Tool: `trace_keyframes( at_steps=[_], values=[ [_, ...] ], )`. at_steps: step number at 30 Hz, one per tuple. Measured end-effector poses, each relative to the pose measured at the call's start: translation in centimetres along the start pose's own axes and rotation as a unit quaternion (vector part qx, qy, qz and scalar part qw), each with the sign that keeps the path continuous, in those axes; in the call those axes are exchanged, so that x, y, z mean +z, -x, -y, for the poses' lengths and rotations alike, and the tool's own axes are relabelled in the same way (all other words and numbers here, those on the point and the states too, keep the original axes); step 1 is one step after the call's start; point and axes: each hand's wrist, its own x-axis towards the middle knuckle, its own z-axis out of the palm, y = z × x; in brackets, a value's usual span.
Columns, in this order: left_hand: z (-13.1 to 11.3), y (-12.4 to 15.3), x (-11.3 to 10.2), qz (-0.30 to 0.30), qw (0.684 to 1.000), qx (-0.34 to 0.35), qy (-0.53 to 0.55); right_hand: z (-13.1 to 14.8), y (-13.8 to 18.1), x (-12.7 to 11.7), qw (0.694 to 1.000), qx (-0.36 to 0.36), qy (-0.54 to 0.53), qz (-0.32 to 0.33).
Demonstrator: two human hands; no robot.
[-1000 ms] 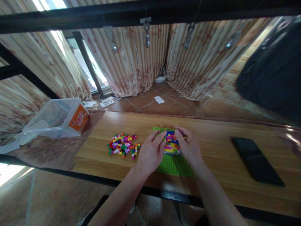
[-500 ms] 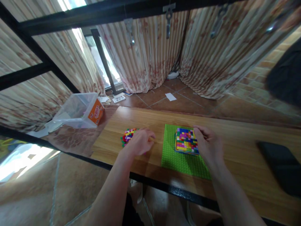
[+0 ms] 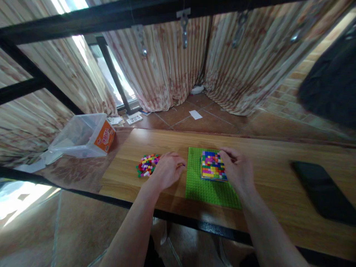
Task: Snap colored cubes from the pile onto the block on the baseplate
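Note:
My left hand [image 3: 168, 170] hovers over the table between a loose pile of small colourful toy bricks [image 3: 146, 165] and a green baseplate [image 3: 194, 185]. Its thumb and fingers are pinched on a tiny toy brick [image 3: 183, 164], purple or dark and hard to make out. On the baseplate stands a multicoloured brick block [image 3: 213, 167], several layers high with an uneven top. Closed against the block's right side is my right hand [image 3: 238, 167], thumb and fingers at its far right corner. That hand hides the block's right edge and part of the baseplate.
The wooden table [image 3: 267, 178] has a black front edge. A dark phone-like slab [image 3: 324, 191] lies at the right. Beyond the table's left end, a clear plastic bin [image 3: 80, 137] with an orange label sits on the floor. A black metal bar [image 3: 155, 18] crosses above.
The whole view has shifted, moving the scene slightly left. My left hand has come nearer the baseplate, away from the loose pile. My right hand stays at the block.

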Motion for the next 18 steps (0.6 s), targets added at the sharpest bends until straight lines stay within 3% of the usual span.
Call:
trace_keyframes(
  at_steps=[3, 9, 18],
  values=[
    [-1.4, -0.7, 0.6, -0.031, 0.999, 0.018, 0.035, 0.4, 0.1, 0.0, 1.000, 0.005, 0.003, 0.002],
    [-4.8, -2.1, 2.5, -0.153, 0.981, 0.034, 0.111, 1.0, 0.4, 0.0, 1.000, -0.020, -0.004, 0.002],
    [-6.1, -4.1, 4.2, -0.159, 0.984, 0.019, 0.075, 0.6, 0.3, 0.0, 0.999, -0.026, -0.038, 0.015]
  ],
)
